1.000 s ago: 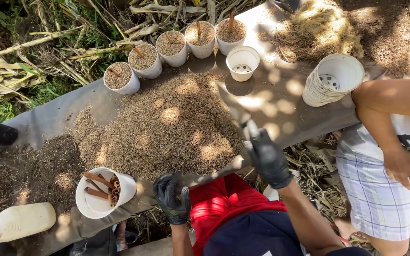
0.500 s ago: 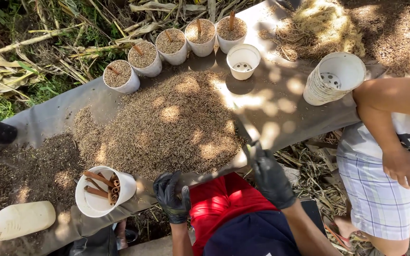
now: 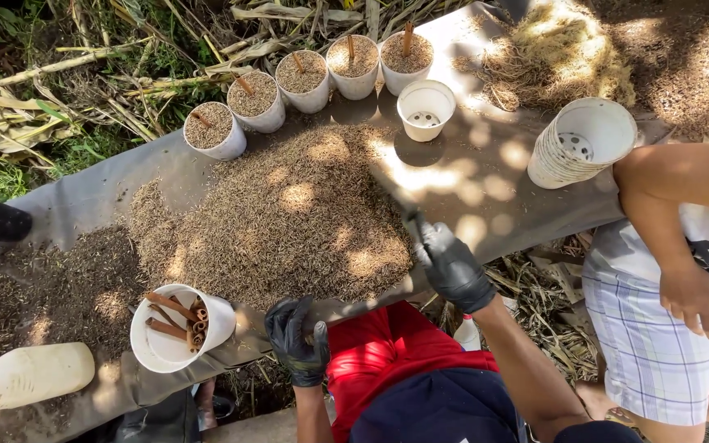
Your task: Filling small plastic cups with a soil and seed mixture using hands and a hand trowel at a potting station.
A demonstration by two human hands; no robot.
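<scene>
Outdoors, among dry stalks and green weeds, a long grey tabletop (image 3: 92, 197) stands in dappled sunlight. On its middle lies a broad heap of brown husks (image 3: 289, 221), loose, dry and chaffy, spreading thin toward the left where darker mix lies.

Five white pots (image 3: 305, 80) in a curved row at the far edge are already filled with the husks, each with a brown stick standing in it. An empty white pot (image 3: 426, 108) stands just beside the row, and a stack of empty pots (image 3: 580, 143) lies tilted to the right, so I judge that much filling is left.

The right hand (image 3: 451, 267), in a dark glove, rests at the heap's near right edge, its fingers curled together on something thin and dark; what it is cannot be told. The gloved left hand (image 3: 297, 340) grips the tabletop's near edge, fingers folded over it, beside a white pot of brown sticks (image 3: 180, 326).

A second person (image 3: 674, 271) in checked shorts stands at the right. A pale bottle (image 3: 30, 376) lies at lower left.
</scene>
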